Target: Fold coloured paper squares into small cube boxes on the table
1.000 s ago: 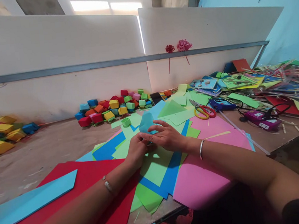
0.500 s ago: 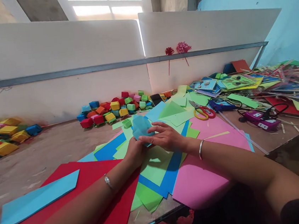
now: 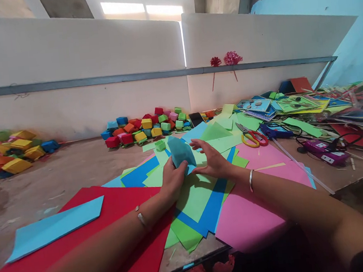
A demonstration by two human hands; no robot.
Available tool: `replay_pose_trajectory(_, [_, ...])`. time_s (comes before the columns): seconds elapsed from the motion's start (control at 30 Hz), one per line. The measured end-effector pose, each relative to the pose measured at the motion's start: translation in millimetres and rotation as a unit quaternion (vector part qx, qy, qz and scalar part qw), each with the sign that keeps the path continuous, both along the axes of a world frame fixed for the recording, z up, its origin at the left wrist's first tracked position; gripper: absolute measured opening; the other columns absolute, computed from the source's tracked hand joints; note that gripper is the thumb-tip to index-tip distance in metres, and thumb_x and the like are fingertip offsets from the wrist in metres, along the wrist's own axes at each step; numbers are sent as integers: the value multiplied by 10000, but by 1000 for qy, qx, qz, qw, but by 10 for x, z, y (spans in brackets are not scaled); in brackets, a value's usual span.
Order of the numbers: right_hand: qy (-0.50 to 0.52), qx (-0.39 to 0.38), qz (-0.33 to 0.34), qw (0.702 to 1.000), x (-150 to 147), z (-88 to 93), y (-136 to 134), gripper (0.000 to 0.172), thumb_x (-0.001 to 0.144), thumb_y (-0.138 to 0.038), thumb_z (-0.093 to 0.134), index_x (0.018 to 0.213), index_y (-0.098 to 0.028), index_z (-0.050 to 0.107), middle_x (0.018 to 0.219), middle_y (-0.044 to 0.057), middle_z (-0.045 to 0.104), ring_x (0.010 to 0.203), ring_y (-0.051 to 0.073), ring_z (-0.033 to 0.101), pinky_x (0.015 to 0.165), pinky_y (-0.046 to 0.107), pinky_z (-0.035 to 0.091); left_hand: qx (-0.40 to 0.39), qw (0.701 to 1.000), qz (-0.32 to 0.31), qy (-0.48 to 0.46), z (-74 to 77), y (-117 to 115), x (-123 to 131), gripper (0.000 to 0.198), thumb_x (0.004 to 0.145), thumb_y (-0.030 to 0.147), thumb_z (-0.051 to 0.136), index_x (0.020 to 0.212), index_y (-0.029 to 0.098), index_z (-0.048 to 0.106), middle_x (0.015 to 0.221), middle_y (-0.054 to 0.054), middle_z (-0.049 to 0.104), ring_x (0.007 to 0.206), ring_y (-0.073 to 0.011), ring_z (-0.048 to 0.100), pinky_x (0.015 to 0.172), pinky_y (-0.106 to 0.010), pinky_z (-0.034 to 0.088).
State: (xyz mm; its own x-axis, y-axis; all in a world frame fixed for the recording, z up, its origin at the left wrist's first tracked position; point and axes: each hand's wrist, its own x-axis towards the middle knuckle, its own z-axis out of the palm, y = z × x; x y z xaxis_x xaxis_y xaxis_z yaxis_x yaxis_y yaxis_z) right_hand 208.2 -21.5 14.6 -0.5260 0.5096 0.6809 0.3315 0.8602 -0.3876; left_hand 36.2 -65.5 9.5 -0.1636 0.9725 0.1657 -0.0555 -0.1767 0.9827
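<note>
A light-blue piece of folded paper is held up over the middle of the table. My left hand grips its lower edge, with the thumb lying across the front. Just to the right, my right hand is open, thumb and fingers spread apart beside the paper. Whether a fingertip touches the paper I cannot tell. Beneath both hands lie overlapping green sheets and blue sheets. A small green folded paper box sits just behind the held paper.
Scissors lie on a pink sheet, beside a blue glue gun and a purple power strip. Colourful paper boxes line the back. A blue folded strip rests on red card at the left.
My right hand has come away from the paper and spread open. The blue paper is now turned more upright in my left hand. The view has shifted slightly left.
</note>
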Motion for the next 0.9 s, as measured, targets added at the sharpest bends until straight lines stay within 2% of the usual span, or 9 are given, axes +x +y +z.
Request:
replay_pose_trajectory(0.1, [-15, 24, 11, 1000, 3, -25, 12, 1003, 709, -352, 867, 1518, -223, 288, 1352, 173, 580, 1189, 285, 599, 1015, 476, 503, -22, 999, 26, -25, 24, -1, 16, 353, 640, 392, 780, 873, 154, 662, 821, -66, 738, 738, -208, 672, 671, -318, 529])
replay_pose_trajectory(0.27, [-82, 100, -6, 992, -9, -24, 30, 774, 704, -405, 859, 1356, -211, 491, 1368, 178, 575, 1276, 330, 543, 1022, 499, 489, -41, 997, 40, -47, 86, -19, 48, 408, 597, 452, 825, 809, 144, 662, 752, -72, 731, 671, -197, 661, 629, -316, 529])
replay_pose_trajectory(0.47, [-120, 132, -38, 983, -41, -23, -10, 538, 777, -377, 795, 1222, -176, 569, 1344, 196, 587, 1226, 327, 565, 956, 479, 507, -35, 998, 12, -52, 134, -56, 64, 472, 537, 481, 872, 801, 142, 677, 743, -64, 730, 668, -192, 644, 619, -309, 510])
replay_pose_trajectory(0.57, [-122, 123, -38, 984, -48, -14, -33, 471, 791, -350, 783, 1173, -160, 583, 1321, 204, 595, 1202, 326, 572, 936, 470, 512, -14, 999, 22, -30, 116, -52, 56, 433, 544, 464, 864, 767, 143, 678, 734, -45, 714, 668, -169, 608, 628, -293, 485])
replay_pose_trajectory(0.73, [-110, 76, -36, 990, -48, 56, -79, 386, 782, -302, 784, 1099, -185, 599, 1219, 152, 630, 1140, 275, 592, 910, 402, 512, -9, 999, 31, -24, 66, -26, 27, 418, 587, 466, 827, 812, 149, 675, 756, -30, 701, 668, -158, 581, 623, -286, 467])
replay_pose_trajectory(0.83, [-99, 19, -51, 994, -59, 93, -131, 360, 802, -364, 762, 1066, -184, 594, 1076, 110, 664, 985, 229, 622, 825, 348, 504, -8, 999, 42, -7, 66, -19, 16, 405, 584, 444, 801, 839, 158, 670, 795, -45, 719, 708, -190, 614, 644, -308, 486])
replay_pose_trajectory(0.9, [-89, -23, -88, 992, -80, 99, -174, 335, 827, -370, 725, 1064, -182, 581, 1003, 85, 670, 852, 191, 613, 744, 311, 475, -9, 999, 39, 14, 75, -19, 15, 370, 585, 413, 775, 840, 166, 671, 817, -52, 726, 750, -219, 633, 657, -327, 497])
